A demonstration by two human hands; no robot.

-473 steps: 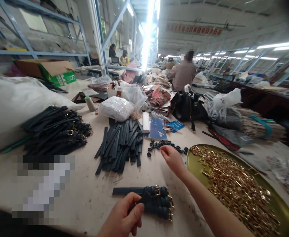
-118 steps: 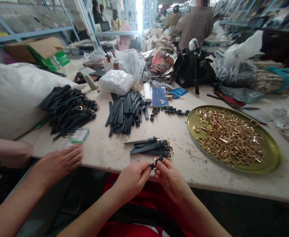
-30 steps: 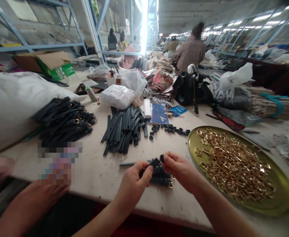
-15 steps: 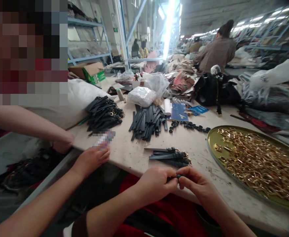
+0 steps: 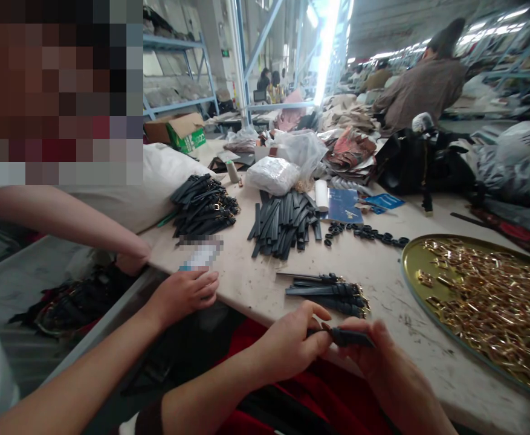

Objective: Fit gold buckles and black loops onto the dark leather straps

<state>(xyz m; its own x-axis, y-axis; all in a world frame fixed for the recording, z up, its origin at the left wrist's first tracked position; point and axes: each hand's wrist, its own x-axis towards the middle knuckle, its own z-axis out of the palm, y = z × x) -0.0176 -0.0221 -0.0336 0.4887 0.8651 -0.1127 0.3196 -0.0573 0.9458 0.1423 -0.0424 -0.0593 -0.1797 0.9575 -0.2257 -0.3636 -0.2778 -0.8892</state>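
Observation:
A short black strap [image 5: 353, 338] is held between my two hands at the table's front edge. My left hand [image 5: 292, 338] pinches its left end, where a small brownish bit shows. The fingers of my right hand [image 5: 385, 362] close on the strap's right part, somewhat blurred. Just beyond my hands lies a small bundle of black straps with gold buckles [image 5: 323, 293]. Farther back is a pile of plain black strips [image 5: 285, 223], with small black loops [image 5: 367, 232] to its right. A round golden tray [image 5: 412, 266] full of gold buckles stands at the right.
At the left, a co-worker's arms [image 5: 169, 302] reach to the table [image 5: 246, 290], one hand beside a pixelated object. Near them lies a heap of buckled black straps [image 5: 205, 205]. Plastic bags [image 5: 274, 175], a blue booklet [image 5: 344, 205] and a black bag [image 5: 428, 163] lie farther back.
The view has shifted, so the scene sits farther right. More of the black strap now shows between my hands, and my right hand has turned and moved away from my left.

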